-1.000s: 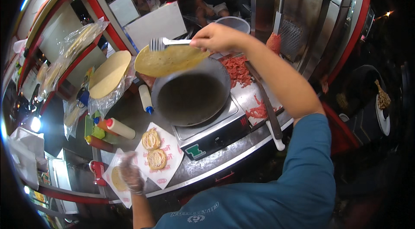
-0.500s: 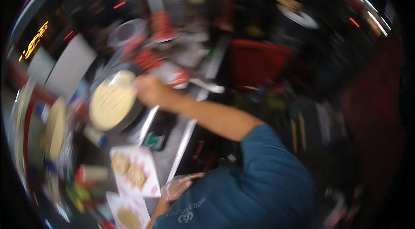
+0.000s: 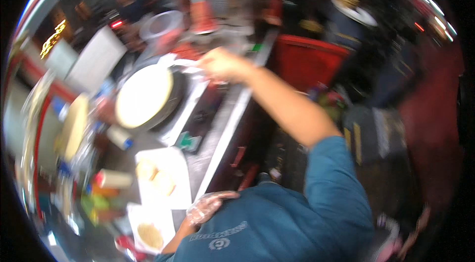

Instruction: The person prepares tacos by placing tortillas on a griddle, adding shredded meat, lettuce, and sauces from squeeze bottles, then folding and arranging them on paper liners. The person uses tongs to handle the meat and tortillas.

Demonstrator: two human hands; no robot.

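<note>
A round pale flatbread (image 3: 143, 96) lies on a dark round griddle (image 3: 173, 108) at the left. My right hand (image 3: 225, 65) is at the end of my outstretched arm, just beyond the griddle's right edge. Its fingers are curled together. A whitish strip (image 3: 184, 64) reaches from them toward the griddle, too smeared to name. My left hand (image 3: 208, 207), in a clear plastic glove, rests against the front of my blue shirt with its fingers stretched out. Beside it, white paper (image 3: 175, 163) carries pale round pieces of food (image 3: 156, 177).
A second sheet of paper (image 3: 168, 222) holds a round tan piece (image 3: 150, 235). Bottles (image 3: 116, 179) stand along the left. Behind the griddle are a clear tub (image 3: 161, 23) and a red-based holder (image 3: 202, 17). A red bin (image 3: 311, 64) is beyond the counter edge.
My right hand has moved from the flatbread's edge to the right, away from it. The view has shifted slightly. My left hand stays against my shirt.
</note>
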